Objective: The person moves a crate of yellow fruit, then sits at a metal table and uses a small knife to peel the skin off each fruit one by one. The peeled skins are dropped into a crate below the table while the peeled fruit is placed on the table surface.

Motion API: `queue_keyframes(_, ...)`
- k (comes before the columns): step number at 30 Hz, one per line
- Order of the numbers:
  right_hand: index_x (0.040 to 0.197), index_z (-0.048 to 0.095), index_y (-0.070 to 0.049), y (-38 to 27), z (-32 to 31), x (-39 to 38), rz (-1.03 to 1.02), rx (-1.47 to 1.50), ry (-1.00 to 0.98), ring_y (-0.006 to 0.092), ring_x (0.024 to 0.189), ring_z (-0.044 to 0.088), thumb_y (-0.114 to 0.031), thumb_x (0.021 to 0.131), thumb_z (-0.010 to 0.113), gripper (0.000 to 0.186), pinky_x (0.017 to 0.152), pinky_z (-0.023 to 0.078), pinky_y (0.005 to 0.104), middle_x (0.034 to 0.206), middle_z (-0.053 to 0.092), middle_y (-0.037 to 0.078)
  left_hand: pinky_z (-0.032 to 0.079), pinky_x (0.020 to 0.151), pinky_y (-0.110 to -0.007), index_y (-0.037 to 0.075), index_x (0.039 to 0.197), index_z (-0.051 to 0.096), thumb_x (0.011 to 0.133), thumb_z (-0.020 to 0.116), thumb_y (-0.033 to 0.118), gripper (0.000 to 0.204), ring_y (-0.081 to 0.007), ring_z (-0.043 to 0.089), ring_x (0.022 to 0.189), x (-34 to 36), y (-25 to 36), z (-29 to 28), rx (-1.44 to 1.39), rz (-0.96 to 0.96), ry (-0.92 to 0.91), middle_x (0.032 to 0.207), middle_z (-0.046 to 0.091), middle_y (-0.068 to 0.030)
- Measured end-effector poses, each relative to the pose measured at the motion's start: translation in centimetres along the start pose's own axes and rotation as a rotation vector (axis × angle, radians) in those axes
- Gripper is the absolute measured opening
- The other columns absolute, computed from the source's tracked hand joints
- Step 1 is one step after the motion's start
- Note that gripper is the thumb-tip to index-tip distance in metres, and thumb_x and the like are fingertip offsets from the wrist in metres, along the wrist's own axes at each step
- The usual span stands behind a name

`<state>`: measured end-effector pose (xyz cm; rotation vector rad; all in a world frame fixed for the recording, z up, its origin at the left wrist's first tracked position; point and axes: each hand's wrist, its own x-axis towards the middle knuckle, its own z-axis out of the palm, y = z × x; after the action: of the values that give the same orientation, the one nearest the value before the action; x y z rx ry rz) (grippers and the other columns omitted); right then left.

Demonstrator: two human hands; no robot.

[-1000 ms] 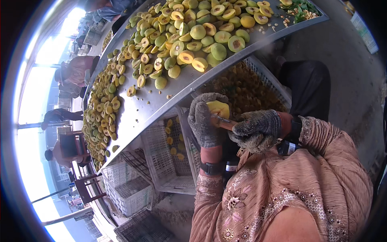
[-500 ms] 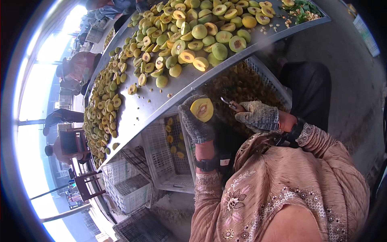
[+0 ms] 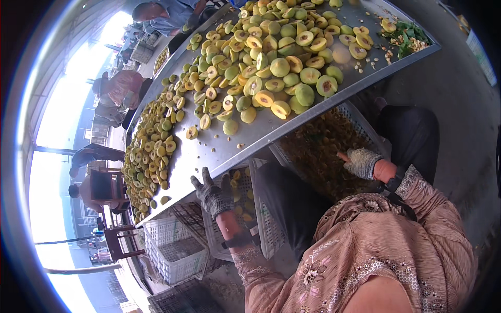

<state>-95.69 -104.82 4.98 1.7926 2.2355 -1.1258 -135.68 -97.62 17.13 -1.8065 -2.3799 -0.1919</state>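
Note:
My left hand (image 3: 213, 195), in a grey knitted glove, is open with its fingers spread and nothing in it. It is near the table edge, above a pale plastic crate (image 3: 211, 229) with yellow fruit pieces inside. My right hand (image 3: 364, 163), gloved too, is closed on a small pitting knife (image 3: 343, 156); only its brown handle shows clearly, and the metal tip is lost against the dark background. Below that hand, a crate (image 3: 286, 156) holds brownish-yellow scraps. On the metal table (image 3: 229, 148) lie many halved yellow-green peaches (image 3: 264, 98), several with stones showing.
Loose stones and green leaves (image 3: 404, 37) lie at the table's far right corner. White crates (image 3: 175, 261) stand under the table on the left. Several people work beyond the left side, one in a blue shirt (image 3: 175, 15). My knee (image 3: 287, 203) lies between the two crates.
The peach half has left my left hand, which has moved left and lower and opened. My right hand has shifted slightly right and down with the knife. The whole view has shifted too.

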Motion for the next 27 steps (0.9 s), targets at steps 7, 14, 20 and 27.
queue_keyframes(7, 0.145, 0.038, -0.019, 0.0, 1.8, -0.3, 0.006, 0.129, -0.044, 0.0413, 0.11, 0.056, -0.034, 0.093, 0.049, 0.055, 0.093, 0.045, 0.0476, 0.121, 0.056, 0.025, 0.043, 0.101, -0.044, 0.01, 0.135, 0.048, 0.078, 0.073, 0.027, 0.065, -0.0374, 0.05, 0.123, 13.8, 5.8, 6.7, -0.178, 0.343, -0.1, 0.135, 0.049, -0.022)
queue_keyframes(14, 0.122, 0.055, -0.004, -0.3, 0.6, -1.5, 0.048, 0.309, 0.129, 0.0451, 0.101, 0.058, -0.043, 0.09, 0.054, 0.05, 0.086, 0.046, 0.0484, 0.104, 0.063, 0.027, 0.053, 0.079, -0.04, 0.012, 0.121, 0.051, 0.068, 0.081, 0.019, 0.062, -0.0324, 0.064, 0.094, 15.7, 8.6, 11.3, -0.302, 0.339, -0.29, 0.116, 0.058, -0.0186)
queue_keyframes(20, 0.109, 0.059, -0.004, -5.2, -3.4, -2.6, 0.063, 0.72, 0.097, 0.0287, 0.075, 0.063, -0.034, 0.091, 0.06, 0.035, 0.068, 0.049, 0.0386, 0.08, 0.064, 0.015, 0.052, 0.07, -0.043, 0.011, 0.125, 0.049, 0.089, 0.056, 0.034, 0.044, -0.0347, 0.063, 0.089, 5.8, 7.2, 5.6, -2.002, 0.086, -0.731, 0.114, 0.058, -0.0216)
queue_keyframes(27, 0.102, 0.06, -0.001, -11.8, -6.1, -4.2, -0.12, 0.984, 0.079, 0.0176, 0.071, 0.059, -0.036, 0.091, 0.061, 0.037, 0.065, 0.048, 0.0337, 0.079, 0.063, 0.009, 0.051, 0.084, -0.042, 0.008, 0.12, 0.052, 0.093, 0.056, 0.044, 0.045, -0.0298, 0.058, 0.1, -3.2, 12.3, 1.7, -2.187, -0.234, -0.448, 0.111, 0.06, -0.0192)
